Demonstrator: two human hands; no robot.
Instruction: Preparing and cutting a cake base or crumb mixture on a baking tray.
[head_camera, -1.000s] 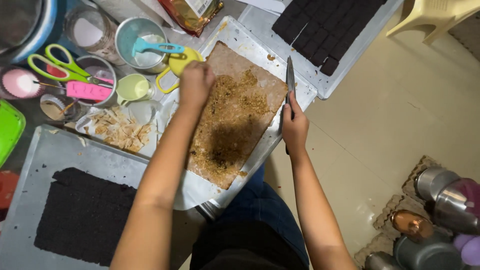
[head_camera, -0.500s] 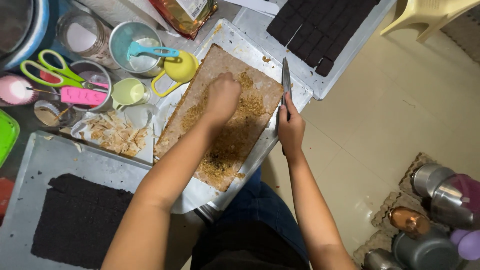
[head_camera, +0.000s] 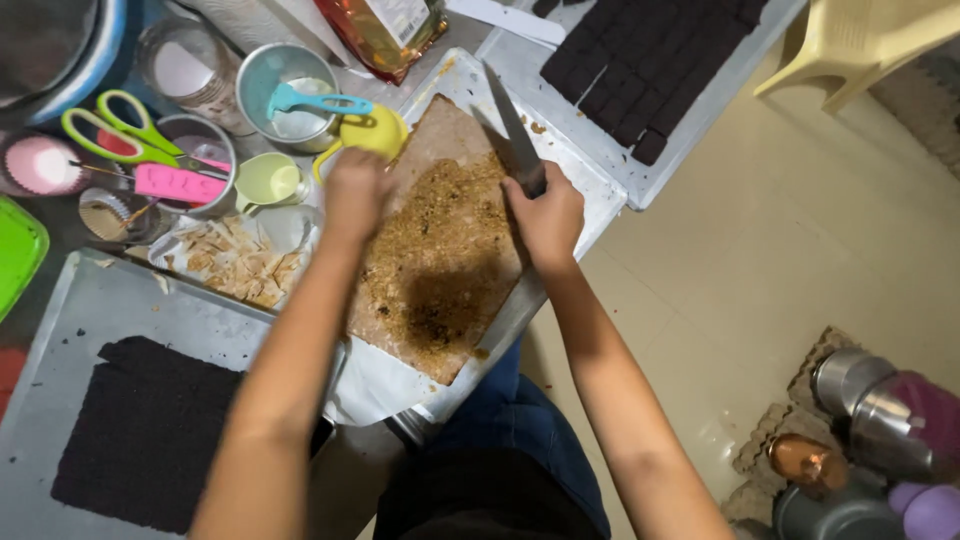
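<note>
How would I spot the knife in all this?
Find the brown slab topped with crumbs, lying in the middle tray. At its far right edge the right hand grips a dark handle; the knife is the slim grey blade that points away, the only metal blade there.

1 knife (head_camera: 510, 125), 2 trays (head_camera: 90, 310), 1 scissors (head_camera: 115, 130).

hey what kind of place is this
Probably a home baking setup. A knife works over a crumb-covered slab, with trays of dark cut squares and measuring cups alongside.
</note>
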